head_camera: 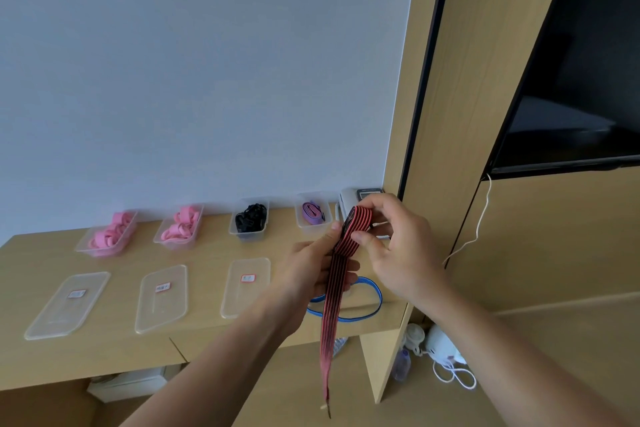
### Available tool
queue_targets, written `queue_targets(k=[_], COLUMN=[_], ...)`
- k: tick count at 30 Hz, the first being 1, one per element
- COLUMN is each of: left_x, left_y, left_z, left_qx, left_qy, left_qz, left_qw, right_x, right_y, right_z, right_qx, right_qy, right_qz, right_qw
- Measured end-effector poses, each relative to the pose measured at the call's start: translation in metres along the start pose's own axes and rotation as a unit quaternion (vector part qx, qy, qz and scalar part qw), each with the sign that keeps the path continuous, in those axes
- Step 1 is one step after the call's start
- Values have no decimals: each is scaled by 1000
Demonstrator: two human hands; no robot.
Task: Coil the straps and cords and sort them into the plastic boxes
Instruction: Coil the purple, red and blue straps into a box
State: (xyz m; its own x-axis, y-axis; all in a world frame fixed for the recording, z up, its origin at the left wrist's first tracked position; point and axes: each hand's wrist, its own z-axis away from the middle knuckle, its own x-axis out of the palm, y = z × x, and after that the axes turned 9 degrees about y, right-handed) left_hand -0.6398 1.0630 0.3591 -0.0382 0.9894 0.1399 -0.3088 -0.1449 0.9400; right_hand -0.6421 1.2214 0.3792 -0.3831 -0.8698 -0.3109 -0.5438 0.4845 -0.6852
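Both hands are up in front of the right end of the wooden surface (207,253), working a red-and-black striped strap (329,333). The right hand (401,246) pinches the strap's folded top between thumb and curled fingers, and the left hand (308,274), just below, grips it with the thumb pressed along the fold and the fingers curled behind. The loose length hangs straight down past the near edge of the surface, toward the floor. The hands and strap hide part of a blue elastic band (378,295) lying in a loop at the near right of the surface, and the right hand covers the front of a grey device (349,199) at the far right corner. Along the far edge stand four clear plastic boxes: two on the left hold pink straps (107,236) (180,227), the third holds black cords (250,218) and the fourth a purple strap (311,212). Nearer, three clear lids (67,305) with small labels lie flat in a row, apart from the boxes. A dark television (571,80) is mounted on the wood panel to the right, with a thin white cable (479,218) hanging below it. On the floor under the right end sit a white hair dryer (441,345) and a small bottle (401,365).
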Motion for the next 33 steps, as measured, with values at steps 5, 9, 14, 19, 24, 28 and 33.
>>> queue_targets(k=[5,9,14,19,24,28,33], left_x=[4,3,4,0,-8,-8,-4], left_y=[0,5,13,18,24,25,30], left_z=[1,0,0,-4,-8,-8,-3], left_qx=[-38,-48,-30,-20,33,58,84], left_qy=[-2,-1,-6,-45,-41,-46,-53], left_qz=[-2,34,53,61,43,23,23], left_qw=[999,998,998,997,998,997,995], right_x=[3,0,1,6,5,1,1], right_y=[-1,1,7,17,20,11,6], right_z=[3,11,23,36,39,23,4], right_qx=[-45,-138,-225,-260,-240,-146,49], right_qy=[36,30,39,14,-35,17,-36], right_qz=[1,29,47,35,29,-29,-78], right_qw=[998,990,972,965,970,989,995])
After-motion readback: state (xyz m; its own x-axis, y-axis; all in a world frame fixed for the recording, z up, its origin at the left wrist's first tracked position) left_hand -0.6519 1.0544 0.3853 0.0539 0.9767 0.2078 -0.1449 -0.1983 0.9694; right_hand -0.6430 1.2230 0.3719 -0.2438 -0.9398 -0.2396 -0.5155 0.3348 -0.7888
